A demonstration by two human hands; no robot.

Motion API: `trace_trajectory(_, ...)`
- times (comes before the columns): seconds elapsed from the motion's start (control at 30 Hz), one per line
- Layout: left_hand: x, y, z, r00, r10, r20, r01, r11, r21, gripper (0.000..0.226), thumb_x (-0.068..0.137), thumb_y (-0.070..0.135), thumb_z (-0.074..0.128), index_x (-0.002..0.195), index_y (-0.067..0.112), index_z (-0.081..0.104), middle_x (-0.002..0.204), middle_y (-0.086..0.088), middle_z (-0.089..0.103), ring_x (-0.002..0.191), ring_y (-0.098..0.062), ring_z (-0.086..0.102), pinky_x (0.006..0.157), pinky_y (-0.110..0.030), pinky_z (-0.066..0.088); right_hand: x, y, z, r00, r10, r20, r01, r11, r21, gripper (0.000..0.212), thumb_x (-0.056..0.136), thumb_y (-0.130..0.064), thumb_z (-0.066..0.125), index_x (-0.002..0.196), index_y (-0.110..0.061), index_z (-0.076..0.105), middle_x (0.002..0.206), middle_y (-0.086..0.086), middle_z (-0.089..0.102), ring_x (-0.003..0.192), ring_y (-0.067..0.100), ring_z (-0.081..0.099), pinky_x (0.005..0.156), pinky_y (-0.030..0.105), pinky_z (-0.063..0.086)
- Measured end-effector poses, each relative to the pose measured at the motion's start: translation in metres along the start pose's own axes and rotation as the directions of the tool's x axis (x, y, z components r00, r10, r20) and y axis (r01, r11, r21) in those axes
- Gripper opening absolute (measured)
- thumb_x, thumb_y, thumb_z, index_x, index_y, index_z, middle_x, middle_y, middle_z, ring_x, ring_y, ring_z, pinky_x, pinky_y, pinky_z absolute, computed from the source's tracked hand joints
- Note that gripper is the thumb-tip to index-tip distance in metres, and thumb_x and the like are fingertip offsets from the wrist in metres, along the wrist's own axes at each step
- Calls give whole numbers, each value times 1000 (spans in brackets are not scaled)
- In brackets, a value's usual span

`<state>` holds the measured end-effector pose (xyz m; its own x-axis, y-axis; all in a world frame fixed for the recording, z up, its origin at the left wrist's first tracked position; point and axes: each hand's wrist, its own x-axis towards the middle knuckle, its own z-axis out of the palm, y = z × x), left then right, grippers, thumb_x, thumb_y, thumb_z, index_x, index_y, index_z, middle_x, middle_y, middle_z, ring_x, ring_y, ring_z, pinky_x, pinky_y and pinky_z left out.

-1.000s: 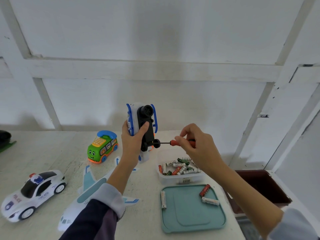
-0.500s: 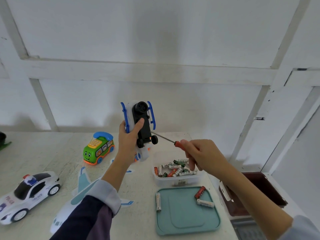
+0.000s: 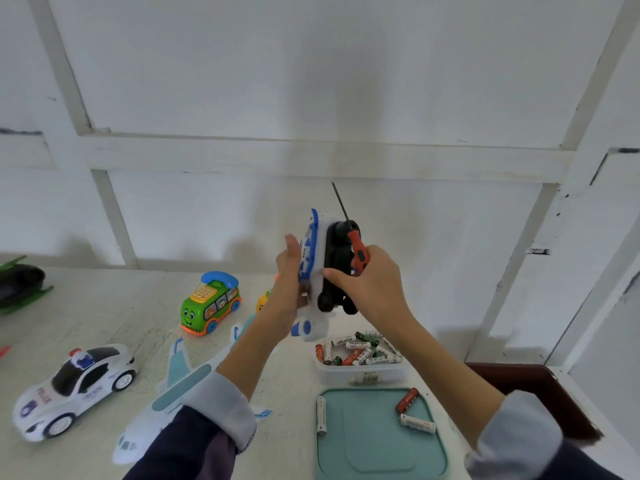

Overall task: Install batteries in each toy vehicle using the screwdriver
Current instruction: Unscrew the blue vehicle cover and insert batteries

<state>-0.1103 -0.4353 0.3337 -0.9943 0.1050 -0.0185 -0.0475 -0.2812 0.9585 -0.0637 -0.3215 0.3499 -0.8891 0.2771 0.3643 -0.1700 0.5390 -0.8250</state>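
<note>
White panelled wall behind pale desk point(image 3: 104, 313). White-and-blue toy vehicle with black underside point(image 3: 320, 268) held upright above desk between both hands. Left hand point(image 3: 289, 271) flat, fingers straight, against its left side. Right hand point(image 3: 367, 282) grips its black underside plus red-handled screwdriver point(image 3: 356, 251), shaft pointing up. Clear tub of batteries point(image 3: 360, 358) below.

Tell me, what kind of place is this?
Probably a workbench for fixing toys: a white table against a panelled wall, with toy vehicles like the police car, a tub of batteries and a screwdriver.
</note>
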Motion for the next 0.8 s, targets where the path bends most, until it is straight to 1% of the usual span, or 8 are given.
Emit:
trace_trajectory(0.07, 4, -5, -1, 1000, -9, -15, 9, 1000, 11, 32, 101, 47, 27, 107, 20, 42, 89, -2, 60, 74, -21, 61, 68, -37, 54, 3, 4, -3, 999, 29, -24, -28, 999, 42, 31, 74, -22, 75, 80, -13, 45, 80, 0, 50, 66, 10, 48, 53, 10, 40)
trace_trajectory(0.13, 4, -5, -1, 999, 2, -47, 1, 999, 51, 31, 99, 38, 44, 121, 20, 31, 100, -6, 61, 74, -22, 62, 69, -40, 56, 7, 9, -8, 997, 76, -27, -71, 987, 145, 27, 76, -16, 73, 83, -11, 47, 77, -1, 52, 68, 11, 54, 61, 8, 46)
trace_trajectory(0.23, 4, -4, 1, 993, 0, -114, 3, 1000, 26, 51, 88, 27, 66, 120, 20, 28, 111, -9, 58, 62, -14, 66, 54, -28, 53, 15, 18, -15, 985, 173, 13, -166, 918, 359, 27, 74, -10, 74, 74, -14, 47, 85, 16, 65, 80, 30, 67, 77, 44, 57)
trace_trajectory(0.3, 4, -6, 4, 993, -7, -117, 7, 1000, -2, 55, 85, 29, 69, 120, 19, 29, 115, -11, 59, 63, -14, 67, 55, -29, 54, 16, 21, -16, 982, 190, 19, -181, 897, 403, 30, 73, -8, 75, 70, -17, 46, 87, 16, 67, 81, 32, 68, 77, 49, 56)
trace_trajectory(0.4, 3, -9, 3, 997, -14, -79, 14, 1000, 5, 51, 86, 37, 65, 122, 18, 34, 110, -12, 65, 65, -17, 68, 59, -34, 56, 14, 24, -13, 984, 175, 26, -169, 887, 430, 27, 74, -10, 75, 76, -14, 48, 92, 12, 68, 82, 28, 68, 77, 44, 57)
trace_trajectory(0.57, 3, -1, -9, 999, -30, 30, 32, 997, -77, 59, 77, 41, 65, 126, 10, 54, 105, -11, 72, 90, -28, 70, 81, -45, 58, 9, 24, 1, 981, 159, 113, -194, 862, 468, 28, 77, -7, 73, 96, -1, 54, 95, 10, 68, 83, 25, 69, 69, 28, 58)
trace_trajectory(0.67, 5, 8, -26, 1000, -13, 22, 16, 992, -124, 55, 75, 35, 69, 122, 8, 58, 105, -13, 72, 87, -26, 71, 77, -41, 60, 8, 20, 14, 971, 144, 190, -219, 853, 473, 33, 78, -6, 72, 105, 0, 55, 99, 14, 68, 83, 23, 70, 65, 22, 57)
trace_trajectory(0.8, 15, 23, -58, 999, 14, -45, -18, 997, -80, 47, 81, 31, 70, 119, 8, 55, 101, -12, 73, 85, -27, 71, 73, -39, 58, 14, 5, 39, 959, 113, 260, -236, 828, 509, 32, 80, -5, 69, 107, 2, 55, 103, 14, 67, 82, 21, 70, 71, 30, 59)
